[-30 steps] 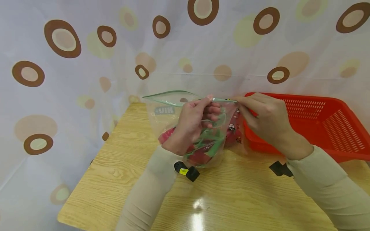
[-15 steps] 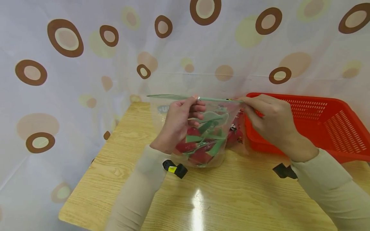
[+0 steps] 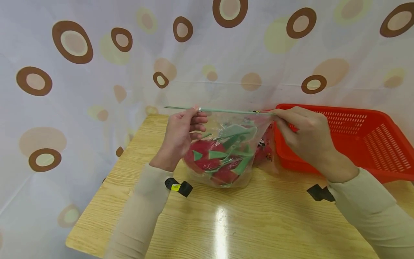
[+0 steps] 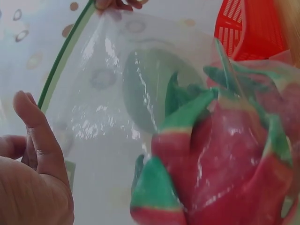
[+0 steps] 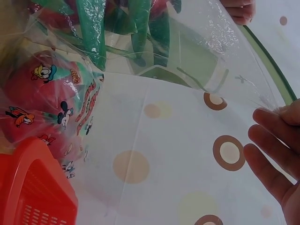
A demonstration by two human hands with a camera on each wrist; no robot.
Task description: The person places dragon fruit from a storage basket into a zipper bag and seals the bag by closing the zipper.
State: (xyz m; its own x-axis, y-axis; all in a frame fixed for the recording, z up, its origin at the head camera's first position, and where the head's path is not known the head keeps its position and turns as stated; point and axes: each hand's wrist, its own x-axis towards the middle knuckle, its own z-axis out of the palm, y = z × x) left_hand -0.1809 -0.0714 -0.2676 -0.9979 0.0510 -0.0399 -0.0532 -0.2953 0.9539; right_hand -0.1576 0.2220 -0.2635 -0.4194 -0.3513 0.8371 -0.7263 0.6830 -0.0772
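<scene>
A clear slider zip bag [image 3: 220, 124] with a green zip strip stands on the wooden table, a pink-red dragon fruit [image 4: 229, 159] with green-tipped scales inside. My left hand [image 3: 181, 135] pinches the small white slider [image 3: 199, 109] between thumb and forefinger, left of the bag's middle. The other left fingers are loosely bent. At the opposite end, my right hand [image 3: 304, 133] pinches the top right corner, holding the strip taut. Right of the slider the strip looks pressed together; to its left a narrow gap shows.
Behind the zip bag's right side is another clear bag [image 5: 63, 112] printed with cartoon figures, with red and green fruit in it. A red plastic basket [image 3: 352, 154] stands at the right. A patterned cloth [image 3: 207, 54] hangs behind the table [image 3: 123, 194].
My left hand has slid leftward along the strip with the slider, and the wide mouth on the left has narrowed. The right hand has shifted slightly right, still holding the corner.
</scene>
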